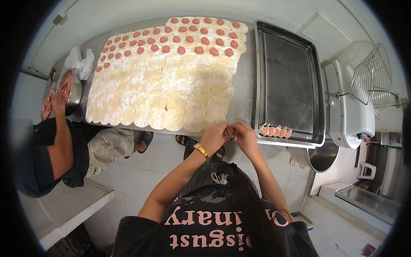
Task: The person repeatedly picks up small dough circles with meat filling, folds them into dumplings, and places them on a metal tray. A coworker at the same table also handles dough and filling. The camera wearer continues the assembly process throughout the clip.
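Note:
Between my two hands, at the near edge of the table, is a dumpling with pinkish filling. My left hand, with a gold watch on its wrist, closes on its left side. The fingers of my right hand pinch it from the right. Floured round dough wrappers cover the table to the left, overlapping in rows. Balls of pink meat filling sit on the far rows; the nearer wrappers are bare. On the right, a black tray holds a short row of filled dumplings in its near left corner.
At the left a co-worker reaches into a metal bowl of meat, beside a white plastic bag. Right of the tray stand a white machine with a wire guard and a metal bowl.

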`<action>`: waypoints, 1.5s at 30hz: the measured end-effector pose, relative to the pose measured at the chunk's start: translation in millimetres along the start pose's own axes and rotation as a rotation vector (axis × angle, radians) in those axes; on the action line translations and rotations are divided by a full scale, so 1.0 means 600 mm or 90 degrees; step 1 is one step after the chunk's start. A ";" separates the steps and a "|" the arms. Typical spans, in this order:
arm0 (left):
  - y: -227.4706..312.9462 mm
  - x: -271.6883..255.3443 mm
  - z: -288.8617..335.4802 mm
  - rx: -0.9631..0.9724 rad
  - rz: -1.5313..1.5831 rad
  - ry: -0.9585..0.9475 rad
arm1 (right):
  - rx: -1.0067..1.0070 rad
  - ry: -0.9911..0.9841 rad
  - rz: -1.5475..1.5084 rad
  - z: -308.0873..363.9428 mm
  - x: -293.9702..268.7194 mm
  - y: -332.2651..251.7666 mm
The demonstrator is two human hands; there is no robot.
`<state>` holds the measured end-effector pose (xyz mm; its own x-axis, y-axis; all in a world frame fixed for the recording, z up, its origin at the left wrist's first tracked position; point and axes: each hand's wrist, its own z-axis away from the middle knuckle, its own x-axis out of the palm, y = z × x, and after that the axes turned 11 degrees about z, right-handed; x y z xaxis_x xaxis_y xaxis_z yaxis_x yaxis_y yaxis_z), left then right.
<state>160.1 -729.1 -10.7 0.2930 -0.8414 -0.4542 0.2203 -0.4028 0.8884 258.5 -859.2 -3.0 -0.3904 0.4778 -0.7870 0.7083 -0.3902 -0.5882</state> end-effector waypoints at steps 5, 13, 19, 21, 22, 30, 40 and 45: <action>0.001 -0.005 0.003 0.084 0.041 0.012 | 0.063 -0.021 -0.010 0.009 -0.002 0.004; 0.003 0.001 0.004 0.024 -0.007 -0.008 | 0.011 0.030 0.043 0.006 -0.002 -0.005; -0.003 0.010 0.003 0.052 0.034 0.053 | 0.119 -0.053 -0.003 0.012 -0.003 -0.006; 0.000 0.012 0.001 0.043 0.027 0.044 | 0.118 -0.036 0.019 0.006 0.003 -0.003; 0.002 0.013 0.000 0.028 0.027 0.036 | 0.090 -0.012 0.020 0.005 0.005 -0.001; -0.001 0.013 0.001 0.055 0.022 0.048 | 0.076 0.060 0.052 0.022 0.006 -0.008; -0.003 0.004 -0.006 0.014 0.020 0.013 | 0.086 0.050 0.039 0.010 0.007 -0.007; 0.000 0.003 -0.006 -0.003 0.004 -0.004 | 0.085 0.039 0.025 0.002 0.004 -0.015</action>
<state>163.7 -729.2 -11.6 0.2890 -0.8458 -0.4484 0.2232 -0.3959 0.8907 250.2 -855.3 0.3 -0.3240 0.5061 -0.7993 0.6365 -0.5084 -0.5800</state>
